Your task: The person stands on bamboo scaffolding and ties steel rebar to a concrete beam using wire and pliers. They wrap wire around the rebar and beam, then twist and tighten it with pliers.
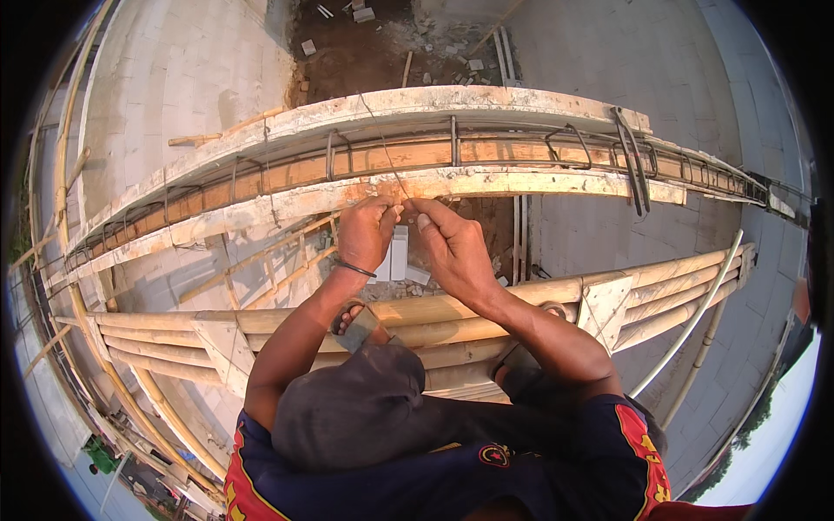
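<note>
My left hand [369, 236] and my right hand [451, 244] meet at the near side of a wooden formwork board [326, 195]. Both pinch a thin tie wire [386, 147], which runs across the trough to the far formwork board [456, 98]. The ends in my fingers are partly hidden. Between the boards lies a steel rebar cage with stirrups [454, 140]. A pair of long-handled pincers [631, 159] hangs over the boards on the right. More wire [267, 163] crosses the trough on the left.
My sandalled feet rest on a scaffold platform of bamboo poles [443, 329] with wooden plates [603, 309]. Far below lie white blocks [399, 254] and rubble. Block walls [612, 58] stand on both sides. A pale pole [690, 312] leans at right; bamboo poles [71, 163] stand left.
</note>
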`<state>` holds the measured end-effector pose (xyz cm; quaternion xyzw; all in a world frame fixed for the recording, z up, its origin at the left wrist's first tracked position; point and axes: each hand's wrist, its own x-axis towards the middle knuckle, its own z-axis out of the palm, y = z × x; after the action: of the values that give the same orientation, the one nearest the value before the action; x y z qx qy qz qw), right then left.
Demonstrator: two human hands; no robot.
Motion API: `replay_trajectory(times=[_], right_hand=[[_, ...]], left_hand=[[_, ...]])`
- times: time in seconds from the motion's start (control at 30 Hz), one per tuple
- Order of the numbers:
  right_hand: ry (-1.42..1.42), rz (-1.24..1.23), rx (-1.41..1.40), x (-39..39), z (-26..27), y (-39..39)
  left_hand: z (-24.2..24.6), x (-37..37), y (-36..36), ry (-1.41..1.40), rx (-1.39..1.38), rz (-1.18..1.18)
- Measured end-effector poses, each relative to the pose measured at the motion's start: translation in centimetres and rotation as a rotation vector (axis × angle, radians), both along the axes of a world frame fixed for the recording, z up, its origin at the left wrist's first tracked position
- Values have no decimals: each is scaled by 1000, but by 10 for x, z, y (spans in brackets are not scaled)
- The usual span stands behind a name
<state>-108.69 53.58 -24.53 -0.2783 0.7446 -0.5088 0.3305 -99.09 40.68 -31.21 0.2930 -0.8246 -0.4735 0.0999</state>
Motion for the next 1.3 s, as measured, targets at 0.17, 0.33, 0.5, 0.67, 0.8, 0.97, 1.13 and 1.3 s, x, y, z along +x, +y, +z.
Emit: replay_trajectory(times=[0.17,0.33,0.5,0.67,0.8,0.97,1.13,1.3], right_hand=[[-462,-247,-250,-54,11,-34],[-527,-406,-261,-64,24,-53],[-608,-514,-327,-52,29,-40],[-643,-516,-239,-61,15,-47],[-600,-487,-225,-63,9,-47],[-619,-445,-254,-62,15,-41],[-630,-390,-239,-63,24,-41],[-594,-332,-214,-58,31,-33]], left_hand=[[-10,5,9,54,-62,17],[-21,8,7,46,-123,-8],[-35,11,14,134,-48,-32],[-54,12,19,-20,-116,-127],[-65,17,18,-23,-76,-136],[-65,25,23,40,-88,-94],[-57,24,25,15,-194,-128],[-53,22,27,71,-290,-117]])
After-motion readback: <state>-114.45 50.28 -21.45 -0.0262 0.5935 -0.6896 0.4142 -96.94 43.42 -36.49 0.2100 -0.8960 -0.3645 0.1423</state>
